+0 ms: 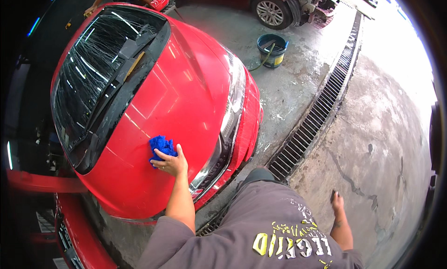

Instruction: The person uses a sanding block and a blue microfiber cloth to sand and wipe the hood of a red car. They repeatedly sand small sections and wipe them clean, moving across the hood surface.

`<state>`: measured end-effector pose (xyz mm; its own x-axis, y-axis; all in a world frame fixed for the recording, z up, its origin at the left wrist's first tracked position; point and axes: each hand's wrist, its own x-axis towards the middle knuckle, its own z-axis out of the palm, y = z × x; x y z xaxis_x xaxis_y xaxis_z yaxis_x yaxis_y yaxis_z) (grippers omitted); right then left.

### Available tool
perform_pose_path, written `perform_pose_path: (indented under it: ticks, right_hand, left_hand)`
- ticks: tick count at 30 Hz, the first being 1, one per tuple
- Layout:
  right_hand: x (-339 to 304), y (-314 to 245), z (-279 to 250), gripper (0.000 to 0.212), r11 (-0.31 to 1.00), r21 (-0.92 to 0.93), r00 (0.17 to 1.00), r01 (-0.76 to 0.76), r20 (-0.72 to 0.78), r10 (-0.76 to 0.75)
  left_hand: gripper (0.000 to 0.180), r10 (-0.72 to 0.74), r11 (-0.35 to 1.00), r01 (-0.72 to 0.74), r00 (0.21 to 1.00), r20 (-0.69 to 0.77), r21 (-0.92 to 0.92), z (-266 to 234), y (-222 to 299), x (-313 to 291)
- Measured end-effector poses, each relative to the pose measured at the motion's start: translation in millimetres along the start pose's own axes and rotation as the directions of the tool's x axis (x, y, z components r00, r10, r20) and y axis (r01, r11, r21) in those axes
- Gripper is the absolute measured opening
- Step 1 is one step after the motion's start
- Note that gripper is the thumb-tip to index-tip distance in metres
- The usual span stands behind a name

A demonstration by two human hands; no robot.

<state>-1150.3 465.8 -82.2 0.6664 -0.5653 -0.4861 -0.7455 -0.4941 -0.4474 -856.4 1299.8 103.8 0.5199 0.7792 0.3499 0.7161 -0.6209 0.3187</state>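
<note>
A blue cloth (pixel 161 147), bunched up, lies against the red hood of a car (pixel 186 106). My left hand (pixel 171 163) grips it from the near side, thumb raised and fingers curled over its lower part. Down at my right side, away from the car, hangs my right hand (pixel 338 204). Its fingers look closed around a small dark thing (pixel 333 196) too little seen to name. Streaks of water or suds run over the windshield (pixel 88 68), and a brown flat strip (pixel 135 65) lies by the wipers.
A dark bucket (pixel 272 50) with a hose stands on the wet floor beyond the bumper. A floor grate (pixel 321 108) runs along the car's front. Another person's arm (pixel 95 2) reaches near the windshield's far edge. More red cars stand behind and at lower left.
</note>
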Motion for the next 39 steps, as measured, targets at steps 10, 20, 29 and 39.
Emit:
perform_pose_path:
  ticks: [10, 20, 29, 39]
  right_hand:
    - [197, -275, -8, 0.074, 0.914, 0.404, 0.983, 0.030, 0.153, -0.100]
    - [359, -313, -66, 0.074, 0.971, 0.006, 0.941, -0.240, 0.246, 0.231]
    - [391, -721, -46, 0.057, 0.779, 0.627, 0.719, 0.022, 0.532, -0.448]
    - [539, -1019, 11, 0.059, 0.459, 0.627, 0.371, -0.629, 0.761, -0.532]
  left_hand:
    - [0.105, 0.049, 0.993, -0.039, 0.995, -0.091, 0.107, 43, 99, -38]
    - [0.092, 0.301, 0.949, -0.312, 0.937, -0.177, -0.037, 138, 324, -5]
    - [0.046, 0.439, 0.665, -0.459, 0.878, -0.188, -0.589, 174, 537, 97]
    - [0.083, 0.752, 0.559, -0.402, 0.614, 0.239, -0.725, 245, 791, 69]
